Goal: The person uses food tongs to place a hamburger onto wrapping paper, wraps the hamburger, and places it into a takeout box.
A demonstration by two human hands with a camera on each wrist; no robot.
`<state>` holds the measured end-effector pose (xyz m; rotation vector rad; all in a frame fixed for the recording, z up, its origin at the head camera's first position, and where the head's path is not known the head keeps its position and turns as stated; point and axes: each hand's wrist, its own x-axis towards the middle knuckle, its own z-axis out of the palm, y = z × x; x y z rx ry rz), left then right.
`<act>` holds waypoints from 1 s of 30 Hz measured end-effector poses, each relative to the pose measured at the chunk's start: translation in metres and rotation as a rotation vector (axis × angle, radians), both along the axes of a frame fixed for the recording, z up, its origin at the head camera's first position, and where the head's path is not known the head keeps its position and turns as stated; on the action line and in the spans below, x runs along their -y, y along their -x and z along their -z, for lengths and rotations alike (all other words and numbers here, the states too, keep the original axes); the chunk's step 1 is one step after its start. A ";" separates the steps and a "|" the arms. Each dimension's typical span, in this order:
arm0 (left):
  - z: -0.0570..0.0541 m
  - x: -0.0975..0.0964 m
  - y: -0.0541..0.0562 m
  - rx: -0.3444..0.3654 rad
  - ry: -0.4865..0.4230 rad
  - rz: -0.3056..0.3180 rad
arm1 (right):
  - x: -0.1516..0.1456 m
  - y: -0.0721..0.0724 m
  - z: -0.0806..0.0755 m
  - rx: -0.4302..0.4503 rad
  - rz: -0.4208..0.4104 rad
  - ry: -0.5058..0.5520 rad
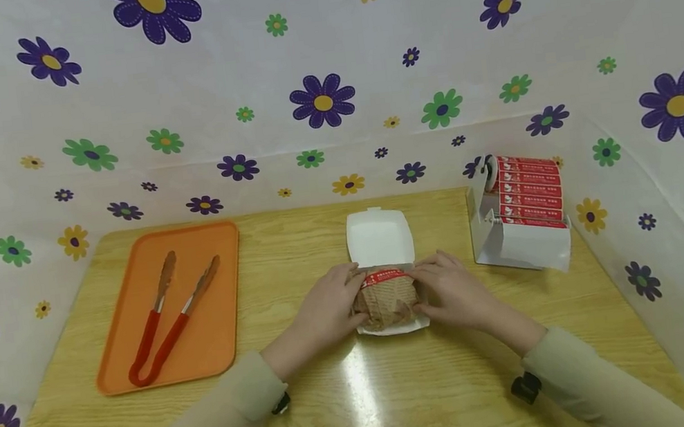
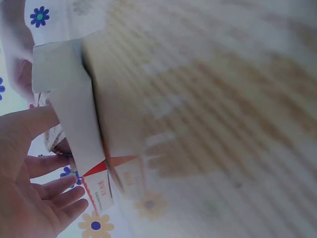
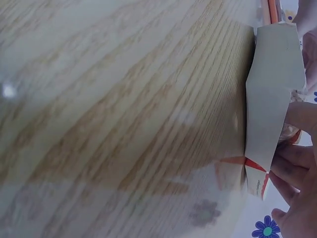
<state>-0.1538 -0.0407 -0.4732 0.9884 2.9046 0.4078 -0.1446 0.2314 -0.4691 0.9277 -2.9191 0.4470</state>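
Note:
A brown paper-wrapped burger [image 1: 387, 300] with a red printed sticker across it sits in the lower half of an open white burger box [image 1: 380, 237], whose lid lies folded back. My left hand [image 1: 332, 303] holds the burger from the left side, and my right hand [image 1: 453, 290] from the right, thumbs nearer me and fingers toward the back. In the left wrist view the left hand [image 2: 37, 178] reaches over the box's wall [image 2: 79, 124]. Over the opposite wall, the right hand [image 3: 299, 168] does likewise in the right wrist view; its fingertips are partly hidden.
Red-handled tongs [image 1: 153, 338] lie on an orange tray [image 1: 219, 352] at the left of the wooden table [image 1: 313, 411]. At the back right stands a white dispenser [image 1: 481, 227] with a roll of red-and-white stickers [image 1: 530, 187]. A flower-printed sheet [image 1: 197, 89] hangs around the table.

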 end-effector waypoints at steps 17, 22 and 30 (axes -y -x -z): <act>-0.019 0.016 0.020 0.074 -0.166 -0.071 | -0.022 0.012 -0.017 0.230 0.186 0.380; -0.011 0.019 0.037 0.195 -0.310 -0.178 | -0.024 0.031 -0.012 0.336 0.252 0.560; 0.003 0.018 0.062 0.390 -0.611 -0.320 | -0.021 0.061 0.002 0.532 0.390 0.685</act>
